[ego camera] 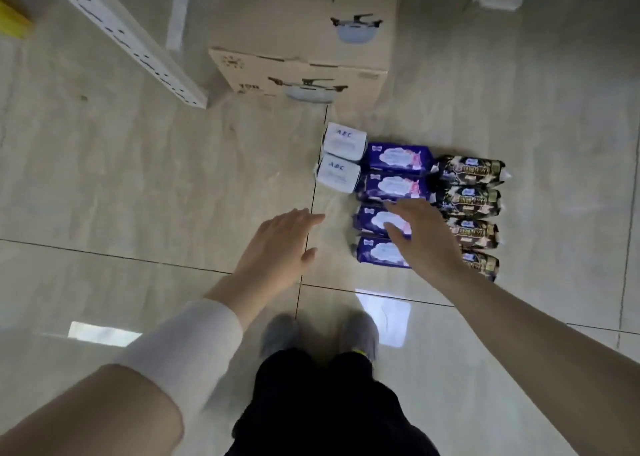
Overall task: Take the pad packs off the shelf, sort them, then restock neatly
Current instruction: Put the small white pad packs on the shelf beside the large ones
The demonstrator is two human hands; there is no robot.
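Pad packs lie sorted on the floor tiles [138,185] in three columns; right hand [420,237], fingers spread and gripping nothing, hovers above the purple packs [375,220]. Left hand [277,248] hangs open and empty nearby. Best gather one colour column together, keeping faces aligned.

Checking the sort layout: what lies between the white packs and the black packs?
The column of purple packs sits between the white packs and the black packs, as the head view shows.
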